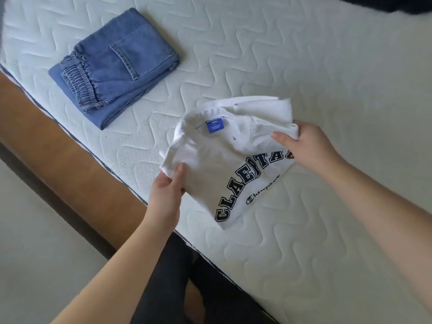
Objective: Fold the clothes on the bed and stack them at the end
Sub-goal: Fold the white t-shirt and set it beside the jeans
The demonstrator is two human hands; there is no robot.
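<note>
1. Where things are: white sweatshirt (224, 157), already folded into a compact bundle, is held over the near edge of the bed (304, 66); can't tell whether its underside touches the mattress. Collar w/ blue label (214, 128) faces up, dark arched lettering (243, 181) runs across the front.
2. Grip, left hand (167, 190): thumb on top, fingers curled under the near-left corner, pinching the fabric layers.
3. Grip, right hand (308, 146): thumb lies on top, fingers wrapped under the far-right edge, holding the layers there together.
4. Target, my read: stack of folded blues sits well apart to the upper left, folded jeans (121, 59) lying on top of a folded blue garment (93, 106). Likely step is carrying the sweatshirt over & setting it on that pile.
5. To do it well: keep both pinches on opposite corners so the folds don't open; keep the bundle level, no sagging middle.
6. Lower it flat onto the jeans, edges roughly matched to the pile, collar side consistent.
7. Slide the fingers out sideways from under, not upward, else the bottom layer drags & unfolds.
8. Risk: thick fleece wants to spring open; a light press w/ flat palms after release should settle it.
9. A dark garment (392, 3) shows at the top right edge, probably still to fold.
</note>
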